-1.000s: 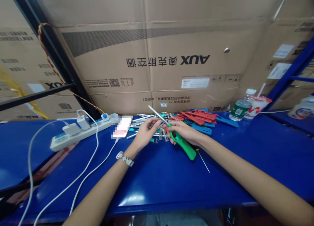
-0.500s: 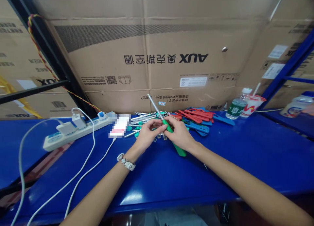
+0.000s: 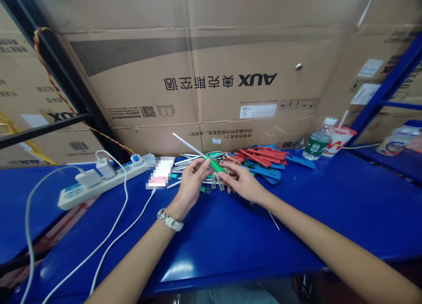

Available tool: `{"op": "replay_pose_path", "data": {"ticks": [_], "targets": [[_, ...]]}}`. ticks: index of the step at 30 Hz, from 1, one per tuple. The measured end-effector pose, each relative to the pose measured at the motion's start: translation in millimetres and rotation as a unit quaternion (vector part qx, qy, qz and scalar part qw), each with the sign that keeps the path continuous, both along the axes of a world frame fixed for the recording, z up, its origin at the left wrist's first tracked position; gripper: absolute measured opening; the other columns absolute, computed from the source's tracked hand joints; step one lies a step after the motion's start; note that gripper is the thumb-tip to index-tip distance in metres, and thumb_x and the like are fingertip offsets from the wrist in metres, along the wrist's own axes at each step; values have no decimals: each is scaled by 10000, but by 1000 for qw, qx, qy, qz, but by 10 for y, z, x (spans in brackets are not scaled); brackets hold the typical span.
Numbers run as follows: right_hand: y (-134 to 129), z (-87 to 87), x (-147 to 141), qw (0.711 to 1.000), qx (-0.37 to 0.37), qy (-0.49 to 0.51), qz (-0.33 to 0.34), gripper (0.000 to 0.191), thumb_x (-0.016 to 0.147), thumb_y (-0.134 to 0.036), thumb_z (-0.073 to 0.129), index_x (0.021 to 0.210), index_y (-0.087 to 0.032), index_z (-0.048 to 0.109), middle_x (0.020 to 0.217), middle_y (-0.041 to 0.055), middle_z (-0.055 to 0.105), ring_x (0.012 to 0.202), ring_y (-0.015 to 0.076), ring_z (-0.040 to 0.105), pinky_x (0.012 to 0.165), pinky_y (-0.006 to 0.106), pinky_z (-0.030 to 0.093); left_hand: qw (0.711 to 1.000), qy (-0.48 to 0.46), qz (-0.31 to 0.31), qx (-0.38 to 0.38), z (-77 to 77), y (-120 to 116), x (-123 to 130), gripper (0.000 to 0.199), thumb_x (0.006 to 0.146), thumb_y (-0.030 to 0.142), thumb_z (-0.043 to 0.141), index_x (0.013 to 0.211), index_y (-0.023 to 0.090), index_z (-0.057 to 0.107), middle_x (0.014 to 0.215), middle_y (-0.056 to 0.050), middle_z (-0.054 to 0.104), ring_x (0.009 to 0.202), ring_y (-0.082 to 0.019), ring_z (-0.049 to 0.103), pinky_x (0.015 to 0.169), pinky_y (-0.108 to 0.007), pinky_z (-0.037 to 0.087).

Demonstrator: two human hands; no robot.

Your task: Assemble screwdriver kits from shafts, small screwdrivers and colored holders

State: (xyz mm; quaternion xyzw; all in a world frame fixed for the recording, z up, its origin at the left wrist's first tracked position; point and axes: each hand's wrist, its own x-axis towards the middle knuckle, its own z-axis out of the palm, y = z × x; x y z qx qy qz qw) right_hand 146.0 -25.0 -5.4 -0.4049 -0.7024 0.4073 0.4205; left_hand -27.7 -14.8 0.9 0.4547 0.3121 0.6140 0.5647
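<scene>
Between my two hands is a green-handled metal rod (image 3: 216,165), its bare silver shaft slanting up to the left. My left hand (image 3: 191,183) pinches it near where shaft and handle meet. Fingers of my right hand (image 3: 244,182) close on the lower part of the handle. Right behind the hands lies a heap of silver rods (image 3: 190,161) with small green parts among them. Small clear plastic pieces (image 3: 220,183) and tiny springs (image 3: 207,190) lie below the handle, partly hidden by my hands.
Red plastic pieces (image 3: 263,156) lie over blue ones (image 3: 271,175) to the right, near a water bottle (image 3: 315,145) and a cup with a straw (image 3: 339,141). On the left are a power strip (image 3: 74,199), white cables and a blurred-out phone (image 3: 161,172). Cardboard (image 3: 214,97) stands behind.
The green-handled rod has swung flatter, its tip moving left and down and its handle end rising. My right hand has shifted its grip toward the handle's end.
</scene>
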Motion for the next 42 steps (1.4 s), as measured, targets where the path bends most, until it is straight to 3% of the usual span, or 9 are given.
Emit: {"op": "replay_pose_path", "data": {"ticks": [5, 9, 12, 17, 25, 32, 35, 39, 42], "targets": [[191, 80, -4, 998, -45, 34, -1, 434, 953, -459, 596, 1291, -188, 600, 690, -13, 604, 496, 131, 591, 405, 236, 460, 997, -67, 3, -44, 11, 170, 99, 237, 776, 334, 834, 864, 167, 691, 934, -46, 745, 979, -186, 713, 1016, -371, 509], [436, 201, 54, 996, -86, 7, 26, 446, 994, -496, 518, 1282, -168, 613, 649, -4, 626, 493, 162, 628, 465, 282, 518, 993, -92, 33, -71, 14, 331, 187, 159, 819, 282, 791, 834, 168, 681, 923, -34, 741, 990, -163, 703, 1044, -348, 491], [626, 302, 121, 996, -14, -88, -8, 353, 1016, -437, 502, 1144, -165, 687, 708, 38, 692, 591, 192, 673, 603, 317, 534, 990, -103, 57, -73, -25, 408, 204, 132, 831, 258, 771, 823, 164, 678, 912, -29, 734, 984, -154, 697, 1049, -337, 485], [895, 410, 164, 952, 136, -270, -48, 335, 1050, -309, 425, 983, -167, 720, 842, 88, 745, 793, 235, 686, 790, 343, 466, 990, -102, 67, -73, -123, 397, 173, 183, 800, 271, 805, 823, 157, 663, 906, -23, 719, 928, -134, 691, 1054, -335, 484], [1043, 404, 139, 926, 195, -325, 8, 435, 1003, -204, 418, 1404, -191, 586, 797, 52, 711, 665, 208, 603, 718, 327, 425, 991, -84, 99, -39, -119, 370, 79, 211, 808, 318, 796, 875, 162, 670, 983, -50, 726, 1007, -159, 688, 1065, -355, 484], [1029, 339, 162, 949, 134, -286, 2, 423, 994, -257, 440, 1372, -209, 625, 768, 33, 704, 639, 194, 589, 720, 326, 433, 993, -49, 110, -8, -117, 337, 0, 309, 783, 415, 799, 895, 176, 638, 1021, -63, 726, 1036, -193, 682, 999, -367, 499], [986, 323, 187, 958, 116, -262, -8, 393, 1028, -342, 409, 1309, -194, 641, 824, 54, 714, 706, 209, 612, 716, 327, 440, 990, -60, 123, 12, -30, 364, -37, 317, 809, 447, 760, 880, 201, 574, 1023, -56, 719, 1000, -196, 678, 894, -349, 519], [926, 305, 219, 960, 128, -248, -18, 358, 1046, -362, 393, 1213, -173, 647, 795, 48, 700, 697, 202, 614, 699, 312, 427, 982, -81, 152, 81, 229, 515, -153, 266, 861, 434, 668, 868, 233, 494, 779, 26, 590, 793, -159, 644, 747, -303, 503], [895, 289, 233, 961, 127, -245, -19, 345, 1055, -366, 388, 1186, -177, 646, 754, 29, 684, 681, 196, 618, 688, 302, 416, 978, 51, 168, 113, 402, 631, -265, 212, 879, 433, 623, 899, 242, 535, 646, 62, 464, 584, -128, 500, 627, -272, 431]]}}
